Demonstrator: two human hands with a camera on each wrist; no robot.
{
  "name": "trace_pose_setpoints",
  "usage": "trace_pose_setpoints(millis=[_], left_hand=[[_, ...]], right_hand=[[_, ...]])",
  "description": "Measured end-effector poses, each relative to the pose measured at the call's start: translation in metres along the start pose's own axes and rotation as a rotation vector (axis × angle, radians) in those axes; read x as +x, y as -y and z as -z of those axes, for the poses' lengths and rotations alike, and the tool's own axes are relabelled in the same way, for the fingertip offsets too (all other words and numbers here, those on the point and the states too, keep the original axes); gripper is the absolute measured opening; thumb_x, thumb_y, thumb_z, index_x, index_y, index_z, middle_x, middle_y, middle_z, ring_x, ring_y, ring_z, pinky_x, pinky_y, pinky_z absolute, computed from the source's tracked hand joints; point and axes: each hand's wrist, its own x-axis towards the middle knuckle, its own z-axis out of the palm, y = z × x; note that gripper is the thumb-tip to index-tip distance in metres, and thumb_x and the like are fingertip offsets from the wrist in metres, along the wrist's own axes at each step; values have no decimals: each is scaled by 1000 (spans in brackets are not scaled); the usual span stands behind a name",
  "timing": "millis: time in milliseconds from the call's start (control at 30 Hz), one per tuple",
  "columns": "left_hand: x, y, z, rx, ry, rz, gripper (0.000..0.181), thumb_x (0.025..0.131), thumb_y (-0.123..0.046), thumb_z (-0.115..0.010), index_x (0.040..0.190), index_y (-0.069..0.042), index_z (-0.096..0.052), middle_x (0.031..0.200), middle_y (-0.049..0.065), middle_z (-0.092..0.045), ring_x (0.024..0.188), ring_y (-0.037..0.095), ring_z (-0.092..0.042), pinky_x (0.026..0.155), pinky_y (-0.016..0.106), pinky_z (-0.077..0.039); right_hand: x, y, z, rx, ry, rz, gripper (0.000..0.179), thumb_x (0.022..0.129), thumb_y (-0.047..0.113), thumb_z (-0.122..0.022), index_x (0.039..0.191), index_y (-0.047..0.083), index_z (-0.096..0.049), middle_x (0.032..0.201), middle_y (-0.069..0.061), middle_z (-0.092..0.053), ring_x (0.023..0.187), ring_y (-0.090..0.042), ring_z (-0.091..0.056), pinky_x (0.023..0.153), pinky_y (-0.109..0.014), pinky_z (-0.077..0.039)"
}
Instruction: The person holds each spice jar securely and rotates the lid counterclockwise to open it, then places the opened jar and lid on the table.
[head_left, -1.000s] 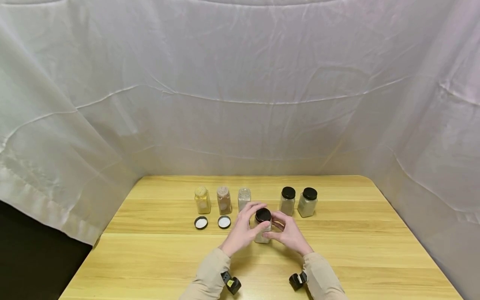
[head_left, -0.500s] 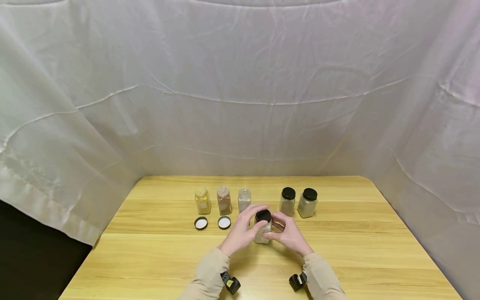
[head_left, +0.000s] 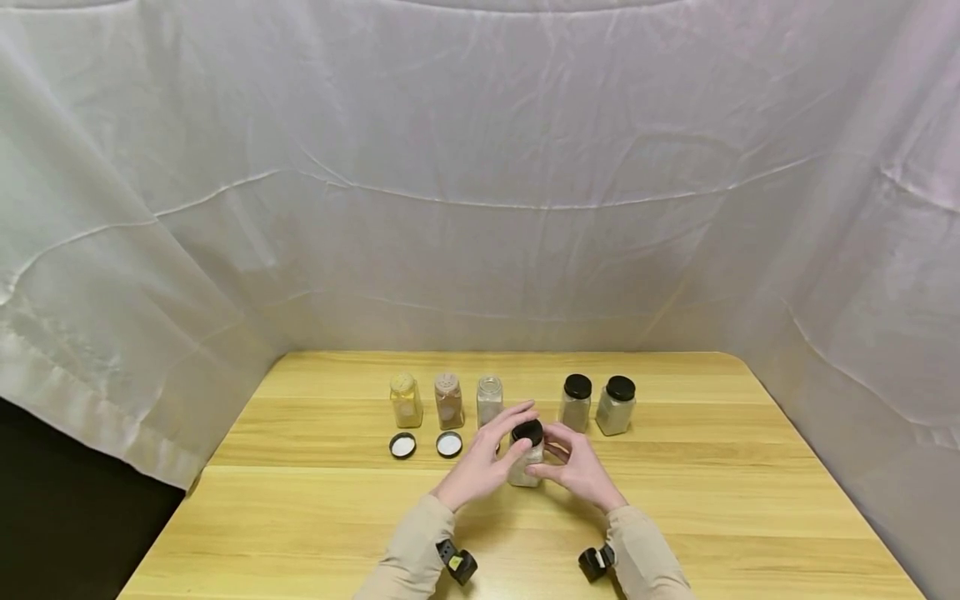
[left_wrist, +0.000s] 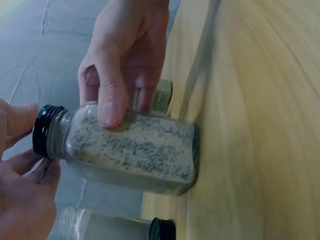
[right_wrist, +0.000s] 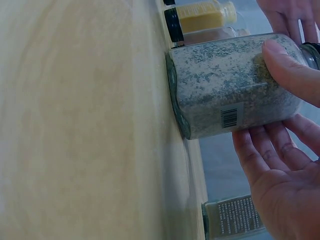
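A square glass spice jar (head_left: 524,477) of pale, dark-flecked seasoning stands upright on the wooden table in front of me. Its black screw lid (head_left: 529,431) sits on the neck. My left hand (head_left: 480,468) pinches the lid between thumb and fingers, one finger reaching over its far side. Lower down, my right hand (head_left: 581,475) grips the jar's body, thumb on the near face and fingers round the side. The right wrist view shows a barcode label (right_wrist: 232,115) on the glass; in the left wrist view my thumb and fingertips meet the lid's edge.
Left of the hands stand a yellow spice jar (head_left: 406,402), a pinkish-brown one (head_left: 448,402) and a lidless pale one (head_left: 489,398). Upturned lids (head_left: 402,446) lie before them. Two black-capped jars (head_left: 575,404) stand on the right. Grey cloth (head_left: 480,250) surrounds the table.
My left hand has turned slightly at the lid, a far finger lifting and straightening, and its wrist has shifted a little left. The right hand and the jar have stayed put.
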Motion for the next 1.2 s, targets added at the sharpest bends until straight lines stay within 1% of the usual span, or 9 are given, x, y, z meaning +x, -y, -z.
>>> trace_pose_setpoints(millis=[67, 133, 300, 433, 567, 767, 867, 1000, 1200], left_hand=[[0, 0, 1, -2, 21, -14, 42, 105, -17, -52, 146, -6, -51, 156, 12, -47, 143, 32, -47, 118, 51, -41], [1, 0, 2, -2, 18, -28, 41, 104, -14, -54, 144, -4, -52, 152, 14, -51, 140, 33, -49, 117, 51, -42], [2, 2, -2, 43, -65, -16, 42, 99, -19, -62, 139, -6, -57, 140, 12, -60, 128, 30, -60, 109, 46, -50], [2, 2, -4, 70, -107, 23, 48, 96, -27, -67, 141, -11, -56, 139, 8, -60, 127, 27, -59, 108, 47, -50], [2, 1, -1, 51, -74, 22, 53, 96, -26, -69, 144, -11, -53, 147, 8, -55, 136, 28, -53, 115, 51, -44], [1, 2, 4, 18, 16, -22, 47, 100, -16, -61, 145, -7, -51, 152, 13, -51, 141, 31, -49, 118, 50, -41], [2, 3, 5, 11, 20, -30, 45, 100, -12, -60, 144, -4, -53, 150, 15, -54, 139, 32, -51, 117, 48, -43], [3, 3, 3, 29, -25, -21, 43, 99, -14, -62, 140, -4, -56, 143, 15, -59, 133, 31, -57, 113, 47, -47], [3, 0, -2, 76, -111, 22, 50, 94, -25, -71, 140, -9, -57, 139, 9, -61, 127, 27, -60, 109, 47, -49]], right_hand=[[0, 1, 0, 0, 0, -5, 58, 80, 6, -84, 132, -4, -60, 127, -21, -59, 111, 3, -59, 112, -34, -48], [0, 1, 0, -4, -3, -8, 58, 80, 7, -84, 132, -4, -60, 127, -20, -60, 111, 2, -59, 112, -34, -48], [0, 1, 0, -4, -7, 1, 57, 80, 8, -84, 131, -3, -61, 123, -17, -61, 111, -1, -61, 111, -31, -49], [0, 2, 0, -7, -9, 8, 55, 79, 7, -85, 129, -2, -63, 119, -16, -61, 108, -2, -61, 109, -28, -50], [0, 1, 0, -14, -10, 6, 54, 79, 6, -84, 128, -2, -63, 117, -17, -61, 106, 0, -61, 108, -26, -50], [0, 1, 0, -7, -8, 0, 57, 79, 6, -84, 130, -3, -62, 123, -20, -61, 108, 2, -61, 108, -26, -50], [0, 1, 0, -2, -7, -4, 58, 79, 6, -84, 131, -3, -61, 124, -19, -60, 110, 0, -61, 109, -28, -49], [0, 1, 0, -2, -8, -9, 57, 79, 7, -84, 130, -3, -61, 122, -17, -61, 111, -3, -61, 110, -29, -50], [0, 0, 0, -5, -10, 7, 55, 78, 5, -84, 128, -3, -63, 118, -15, -61, 107, 0, -61, 108, -26, -50]])
